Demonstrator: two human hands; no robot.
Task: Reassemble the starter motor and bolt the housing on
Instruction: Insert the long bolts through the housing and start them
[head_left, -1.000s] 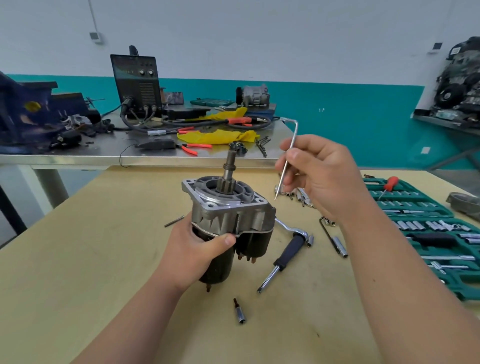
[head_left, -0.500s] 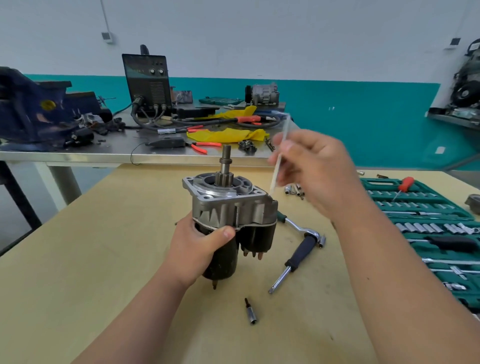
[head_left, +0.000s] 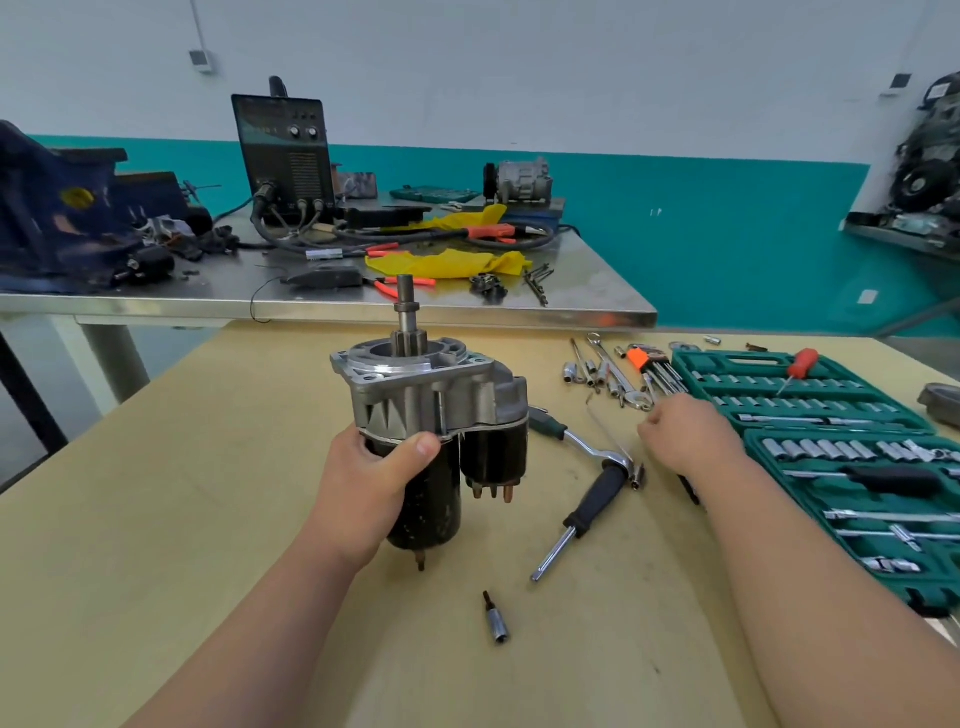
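Just one starter motor (head_left: 431, 410), left grip (head_left: 363, 488)

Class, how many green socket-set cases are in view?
2: a large open green plastic case rightward on the wooden table; a small green case on the far steel table. Possibly more hidden.

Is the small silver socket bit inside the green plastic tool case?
No, the small silver socket bit lies on the tan wooden table, outside the green case.

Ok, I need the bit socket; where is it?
Head view, lower centre: the small silver bit socket lies on the tan table below the black starter motor.
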